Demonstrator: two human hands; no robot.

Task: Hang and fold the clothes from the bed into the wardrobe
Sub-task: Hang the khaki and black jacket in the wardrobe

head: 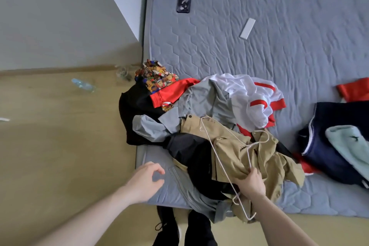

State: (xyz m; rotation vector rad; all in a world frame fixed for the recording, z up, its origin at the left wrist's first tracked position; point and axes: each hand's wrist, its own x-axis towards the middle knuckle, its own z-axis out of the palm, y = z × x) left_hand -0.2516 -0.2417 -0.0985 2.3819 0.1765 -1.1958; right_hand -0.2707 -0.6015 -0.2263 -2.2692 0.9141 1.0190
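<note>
- The clothes pile (209, 126) lies on the near corner of the mattress (259, 36), just beyond both hands.
- A wire hanger (229, 146) rests on the pile, reaching from the right hand (250, 182) away.
- The left hand (144, 179) hovers left of the pile.
- A phone (184, 2) and a remote (247, 28) lie far beyond the hands.
- A second heap of clothes (335, 146) lies right of the right hand.

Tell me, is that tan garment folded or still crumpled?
Crumpled. The tan garment lies bunched in the clothes pile, a white hanger lying across it.
</note>
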